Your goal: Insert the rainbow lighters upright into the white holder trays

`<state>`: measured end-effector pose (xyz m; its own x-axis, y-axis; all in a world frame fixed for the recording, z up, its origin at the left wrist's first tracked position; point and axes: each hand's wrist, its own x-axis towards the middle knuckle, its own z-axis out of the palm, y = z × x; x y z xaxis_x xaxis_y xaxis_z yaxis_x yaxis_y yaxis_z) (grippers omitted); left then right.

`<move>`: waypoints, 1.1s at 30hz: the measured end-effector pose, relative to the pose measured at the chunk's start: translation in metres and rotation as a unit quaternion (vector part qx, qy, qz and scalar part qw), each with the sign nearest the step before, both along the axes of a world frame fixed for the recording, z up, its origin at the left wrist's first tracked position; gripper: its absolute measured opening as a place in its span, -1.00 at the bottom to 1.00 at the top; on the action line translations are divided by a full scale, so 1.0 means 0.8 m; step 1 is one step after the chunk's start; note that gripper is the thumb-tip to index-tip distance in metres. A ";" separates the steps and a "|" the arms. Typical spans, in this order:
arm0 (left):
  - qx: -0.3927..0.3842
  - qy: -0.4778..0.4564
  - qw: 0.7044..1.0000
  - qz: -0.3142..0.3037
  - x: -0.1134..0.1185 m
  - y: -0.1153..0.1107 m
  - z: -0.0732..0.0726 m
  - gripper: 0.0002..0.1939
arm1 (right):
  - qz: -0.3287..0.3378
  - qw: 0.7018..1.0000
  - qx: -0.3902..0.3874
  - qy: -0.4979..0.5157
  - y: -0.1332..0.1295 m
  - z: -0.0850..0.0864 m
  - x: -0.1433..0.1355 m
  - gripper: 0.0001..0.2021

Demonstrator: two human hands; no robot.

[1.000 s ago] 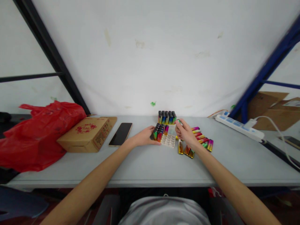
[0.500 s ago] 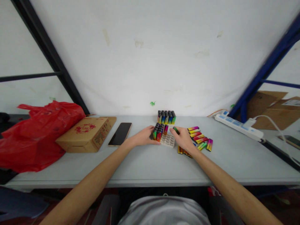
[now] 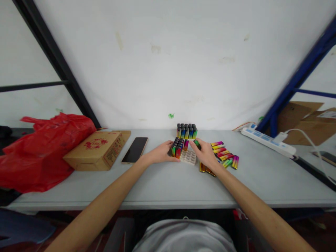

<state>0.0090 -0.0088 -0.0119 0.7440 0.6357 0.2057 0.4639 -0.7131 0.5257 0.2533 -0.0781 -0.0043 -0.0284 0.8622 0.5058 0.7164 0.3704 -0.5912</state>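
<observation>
A white tray [image 3: 189, 157] with rows of round holes lies in the middle of the table. Upright lighters with black tops [image 3: 176, 148] fill its left part, and one purple-and-orange lighter [image 3: 186, 144] stands in the back row. My left hand [image 3: 160, 152] is closed around the tray's left side, thumb along the front. Just above the tray's right back corner, my right hand [image 3: 206, 152] pinches a green lighter [image 3: 197, 144], tilted. Loose shiny lighters [image 3: 222, 151] in mixed colours lie right of my right hand, and a few golden ones [image 3: 207, 170] sit partly under its wrist.
Behind the tray stands a block of upright lighters [image 3: 187, 131] near the wall. To the left are a phone [image 3: 134, 150], a cardboard box [image 3: 96, 150] and a red plastic bag [image 3: 44, 150]. A white power strip [image 3: 269, 142] with a plugged-in charger lies at the right.
My right hand has turned the green lighter slightly, so more of it shows between the fingers. My left hand and the tray stay in place.
</observation>
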 end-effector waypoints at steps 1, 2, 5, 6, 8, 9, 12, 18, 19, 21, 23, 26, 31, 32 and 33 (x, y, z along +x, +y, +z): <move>0.001 -0.002 1.000 0.002 0.000 0.000 0.000 -0.20 | 0.007 1.000 0.003 -0.003 0.000 0.001 0.001 -0.64; 0.001 -0.004 1.000 0.002 0.000 0.000 0.000 -0.19 | 0.013 1.000 0.011 -0.007 0.000 0.002 0.002 -0.67; 0.003 -0.004 1.000 0.000 0.000 0.000 -0.002 -0.18 | 0.017 0.998 0.060 -0.027 0.000 0.006 0.007 -0.68; 0.003 -0.002 1.000 0.000 0.000 0.001 -0.002 -0.18 | 0.016 0.996 0.076 -0.034 0.001 0.007 0.009 -0.67; 0.003 -0.003 1.000 0.002 0.000 0.001 -0.001 -0.18 | 0.018 0.994 0.092 -0.054 0.000 0.008 0.011 -0.65; 0.003 -0.003 1.000 0.003 0.000 0.000 -0.001 -0.19 | 0.024 0.993 0.090 -0.067 0.000 0.009 0.012 -0.64; 0.004 -0.005 1.000 0.002 0.000 0.000 -0.001 -0.21 | 0.053 0.993 0.057 -0.092 -0.001 0.010 0.013 -0.63; 0.005 0.000 1.000 0.002 0.000 0.001 -0.003 -0.20 | 0.074 0.994 0.008 -0.077 0.002 0.006 0.011 -0.65; 0.005 0.002 1.000 0.001 0.001 0.001 -0.003 -0.20 | 0.075 0.994 0.002 -0.082 0.003 0.005 0.012 -0.66; 0.005 0.003 1.000 -0.001 0.001 0.002 -0.003 -0.21 | 0.074 0.992 -0.008 -0.104 0.005 0.001 0.012 -0.66; 0.006 0.000 1.000 -0.001 0.001 0.003 -0.004 -0.22 | 0.070 0.988 -0.012 -0.139 0.009 -0.003 0.011 -0.66; 0.007 0.001 1.000 -0.006 0.001 0.003 -0.003 -0.24 | 0.056 0.975 0.009 -0.213 0.012 -0.005 0.006 -0.68; 0.009 0.016 1.000 -0.002 0.001 0.001 -0.002 -0.27 | 0.047 0.965 0.024 -0.257 0.012 0.001 0.000 -0.67; 0.009 0.019 1.000 -0.001 0.001 0.001 -0.001 -0.27 | 0.056 0.969 0.018 -0.242 0.012 0.004 0.004 -0.65; 0.009 0.020 1.000 -0.001 0.001 0.001 -0.001 -0.26 | 0.065 0.972 0.012 -0.225 0.011 0.006 0.010 -0.62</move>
<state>0.0095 -0.0083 -0.0125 0.7534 0.6304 0.1872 0.4831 -0.7237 0.4929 0.2611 -0.0690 0.0009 -0.3594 0.8247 0.4366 0.8463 0.4853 -0.2199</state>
